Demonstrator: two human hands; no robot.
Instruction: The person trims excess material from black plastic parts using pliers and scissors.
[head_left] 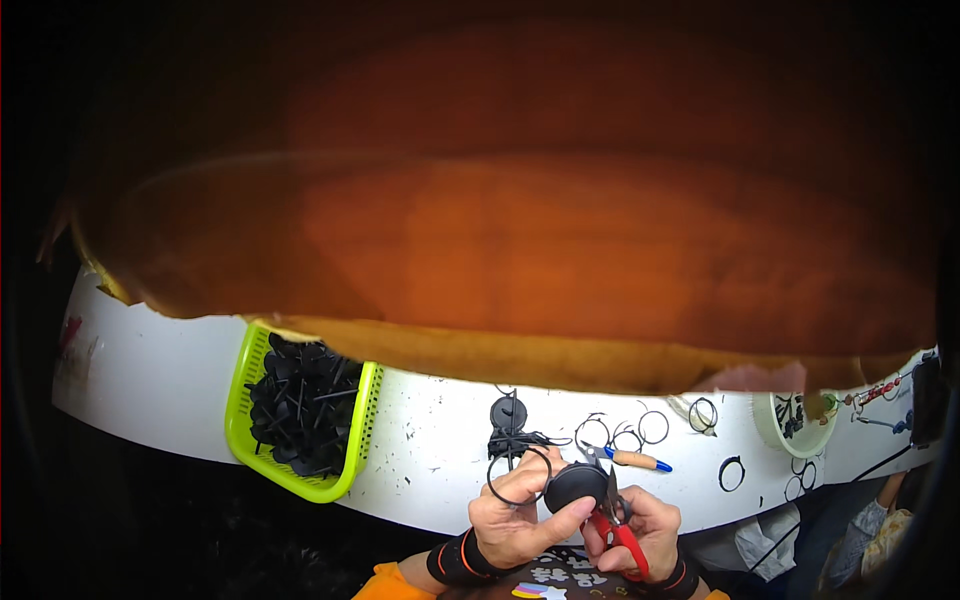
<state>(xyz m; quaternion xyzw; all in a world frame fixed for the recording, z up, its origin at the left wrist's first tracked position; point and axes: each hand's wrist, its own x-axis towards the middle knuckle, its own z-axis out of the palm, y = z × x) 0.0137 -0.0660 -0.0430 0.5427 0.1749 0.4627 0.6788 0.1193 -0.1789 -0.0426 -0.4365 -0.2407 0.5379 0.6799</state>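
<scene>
My left hand is closed on a black round rubber-like disc, its thumb pressed on the disc's near edge. A thin black ring loops beside that hand's fingers; whether it joins the disc, I cannot tell. In my right hand are red-handled scissors, their blades up against the disc's right edge. Just beyond the hands lie more black parts, one a round disc with thin strips near it. A tool with a wooden, blue-tipped handle rests behind the scissors.
A lime-green basket full of black stemmed discs stands at the left of the white table. Several black rings and small scraps lie about. At the right is a pale bowl with small parts. An orange-brown brim covers the upper view.
</scene>
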